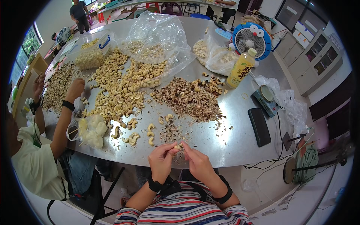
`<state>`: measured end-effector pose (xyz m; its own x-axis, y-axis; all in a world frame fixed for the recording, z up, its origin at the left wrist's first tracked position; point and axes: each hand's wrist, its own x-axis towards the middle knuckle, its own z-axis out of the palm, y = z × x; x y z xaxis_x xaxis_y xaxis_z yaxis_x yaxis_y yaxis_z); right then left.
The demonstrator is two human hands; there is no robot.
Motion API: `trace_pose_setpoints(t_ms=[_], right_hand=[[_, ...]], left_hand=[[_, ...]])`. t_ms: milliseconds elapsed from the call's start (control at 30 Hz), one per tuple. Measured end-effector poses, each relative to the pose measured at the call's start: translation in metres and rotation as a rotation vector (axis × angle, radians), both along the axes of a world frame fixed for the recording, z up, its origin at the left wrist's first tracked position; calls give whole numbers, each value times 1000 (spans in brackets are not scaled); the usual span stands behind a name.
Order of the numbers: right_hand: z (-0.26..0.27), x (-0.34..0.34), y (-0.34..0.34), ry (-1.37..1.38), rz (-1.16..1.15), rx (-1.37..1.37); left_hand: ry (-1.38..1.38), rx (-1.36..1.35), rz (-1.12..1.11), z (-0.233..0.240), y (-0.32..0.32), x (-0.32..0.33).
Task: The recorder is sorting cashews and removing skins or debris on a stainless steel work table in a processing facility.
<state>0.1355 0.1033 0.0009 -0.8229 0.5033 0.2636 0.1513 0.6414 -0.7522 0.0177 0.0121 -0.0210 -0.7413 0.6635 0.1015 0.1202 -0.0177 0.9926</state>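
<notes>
Between the fingertips of my left hand [162, 159] and my right hand [198, 161] is a small cashew nut [178, 146], partly hidden by the fingers. Both hands are at the near edge of the metal table [233, 143]. The left thumb and forefinger pinch the nut; the right fingertips touch its other side. Brownish skin flakes [170, 132] lie scattered just beyond. A short column of peeled cashews [151, 134] sits to the left of the flakes. Farther off spreads a large heap of cashews [121, 90], with a mound of skin peelings [188, 101] to its right.
A co-worker's hands [75, 88] work at the left, near a plastic bag of pale round items [94, 130]. Beyond are a clear plastic box [90, 57] and a large plastic bag [157, 33]. At right stand a yellow bottle [240, 69], a blue fan [250, 42] and a phone [259, 127].
</notes>
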Motion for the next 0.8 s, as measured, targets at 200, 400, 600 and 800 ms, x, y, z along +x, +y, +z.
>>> trace_pose_setpoints(t_ms=[200, 400, 600, 800], right_hand=[[-1, 0, -1, -2, 0, -12], [-2, 0, 2, 38, 21, -157], [4, 3, 6, -36, 35, -786], [1, 0, 1, 29, 8, -469]], left_hand=[[14, 15, 10, -2, 0, 0], [72, 8, 15, 3, 0, 0], [39, 25, 22, 0, -1, 0], [-70, 37, -3, 1, -1, -1]])
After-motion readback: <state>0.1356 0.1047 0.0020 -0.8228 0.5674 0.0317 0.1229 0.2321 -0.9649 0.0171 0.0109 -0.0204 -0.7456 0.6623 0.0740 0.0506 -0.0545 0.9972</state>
